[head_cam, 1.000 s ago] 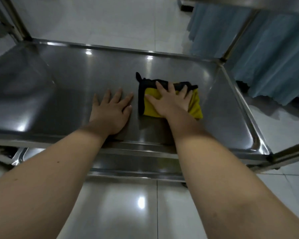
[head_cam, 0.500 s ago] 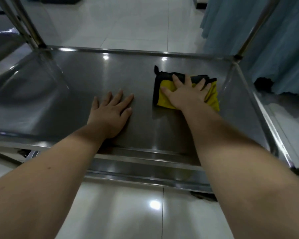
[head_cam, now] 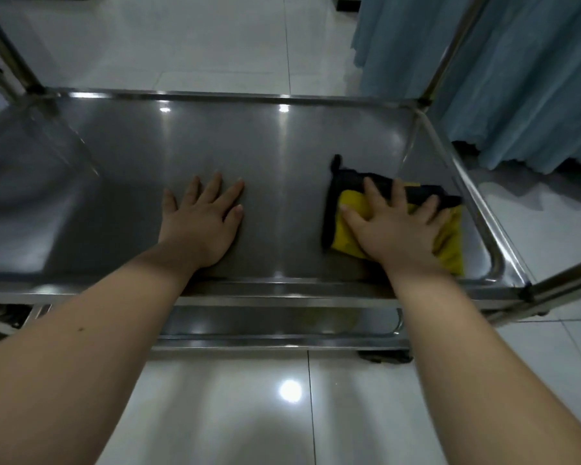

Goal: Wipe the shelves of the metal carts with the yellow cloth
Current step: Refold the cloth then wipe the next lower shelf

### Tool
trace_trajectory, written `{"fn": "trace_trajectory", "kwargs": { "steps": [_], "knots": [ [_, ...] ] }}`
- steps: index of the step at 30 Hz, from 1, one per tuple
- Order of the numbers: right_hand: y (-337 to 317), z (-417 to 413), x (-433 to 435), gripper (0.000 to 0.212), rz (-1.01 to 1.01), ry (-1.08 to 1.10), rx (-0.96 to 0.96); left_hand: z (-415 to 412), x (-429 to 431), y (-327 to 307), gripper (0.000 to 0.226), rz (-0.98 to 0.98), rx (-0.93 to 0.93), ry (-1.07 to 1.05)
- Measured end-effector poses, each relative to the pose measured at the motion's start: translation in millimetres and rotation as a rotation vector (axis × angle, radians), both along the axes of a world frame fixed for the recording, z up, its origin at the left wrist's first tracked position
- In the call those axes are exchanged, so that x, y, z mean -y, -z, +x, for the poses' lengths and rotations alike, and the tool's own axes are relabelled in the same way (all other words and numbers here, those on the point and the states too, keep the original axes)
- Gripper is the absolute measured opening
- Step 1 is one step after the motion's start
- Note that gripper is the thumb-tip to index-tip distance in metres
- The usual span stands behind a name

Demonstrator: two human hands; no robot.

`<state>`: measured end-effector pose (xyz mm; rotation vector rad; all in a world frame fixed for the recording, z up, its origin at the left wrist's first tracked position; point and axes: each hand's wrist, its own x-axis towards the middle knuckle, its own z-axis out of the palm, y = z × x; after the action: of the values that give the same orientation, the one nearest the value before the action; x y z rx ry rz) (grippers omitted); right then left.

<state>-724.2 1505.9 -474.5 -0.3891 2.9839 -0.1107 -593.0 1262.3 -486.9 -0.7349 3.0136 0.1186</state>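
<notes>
yellow cloth (head_cam: 448,245) | under flat right hand (head_cam: 396,226), shelf (head_cam: 114,203) right end | left hand (head_cam: 200,223) flat, well apart

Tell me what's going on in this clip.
A person is wiping a metal cart's shelf. The right hand presses flat on the yellow cloth near the shelf's right end. The left hand rests flat on bare steel near the middle, apparently bracing. A lower shelf shows beneath, and a blue curtain hangs to the right.

blue curtain (head_cam: 524,82) hangs above glossy tiled floor (head_cam: 215,45).
</notes>
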Motion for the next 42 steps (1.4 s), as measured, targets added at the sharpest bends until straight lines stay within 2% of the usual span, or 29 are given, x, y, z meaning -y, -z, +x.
{"fn": "trace_trajectory", "kwargs": {
  "steps": [3, 6, 8, 11, 14, 16, 21, 25, 28, 31, 34, 39, 42],
  "knots": [
    [3.0, 57.6, 71.4, 0.075, -0.010, -0.240, -0.025, 2.5, 4.0, -0.4, 0.053, 0.003, -0.010, 0.008],
    [2.5, 72.9, 70.4, 0.073, -0.014, -0.386, -0.056, 7.8, 9.5, -1.5, 0.053, 0.030, -0.013, 0.014],
    [4.5, 50.0, 28.3, 0.072, -0.020, -0.346, -0.084, 8.8, 10.9, -0.9, 0.052, 0.032, -0.019, 0.011],
    [-1.8, 8.0, -48.4, 0.073, 0.008, -0.128, -0.012, 5.3, 9.3, -0.5, 0.052, 0.044, -0.024, 0.001],
    [-9.5, 0.3, -74.5, 0.076, 0.051, 0.052, 0.033, 0.6, 5.7, 0.6, 0.052, 0.041, -0.030, 0.001],
    [-7.2, 14.4, -47.4, 0.076, 0.053, 0.045, 0.010, -0.2, 4.4, 0.2, 0.052, 0.031, -0.029, 0.001],
    [-2.5, 80.8, 63.7, 0.076, 0.038, -0.252, 0.026, 3.7, 7.5, -3.6, 0.052, 0.040, -0.024, 0.003],
    [-1.6, 64.5, 42.7, 0.074, 0.028, -0.342, 0.011, 8.4, 11.0, -3.2, 0.051, 0.051, -0.035, -0.004],
    [0.5, 22.7, -16.1, 0.073, 0.019, -0.261, -0.012, 6.3, 8.7, -3.9, 0.051, 0.049, -0.021, -0.017],
    [-6.5, -11.9, -60.1, 0.074, -0.001, -0.091, 0.045, 2.0, 4.6, -4.3, 0.052, 0.024, -0.018, -0.010],
    [-5.1, -4.6, -43.6, 0.075, 0.021, 0.003, 0.007, -2.3, 0.7, -2.9, 0.052, 0.004, -0.011, -0.011],
    [0.2, 74.1, 64.9, 0.075, -0.015, -0.362, -0.001, -0.7, 3.2, -2.5, 0.052, -0.019, 0.013, -0.010],
    [-2.6, 81.8, 76.8, 0.074, -0.022, -0.440, -0.003, 7.0, 10.3, -3.0, 0.052, -0.014, 0.016, -0.008]
  ]
}}
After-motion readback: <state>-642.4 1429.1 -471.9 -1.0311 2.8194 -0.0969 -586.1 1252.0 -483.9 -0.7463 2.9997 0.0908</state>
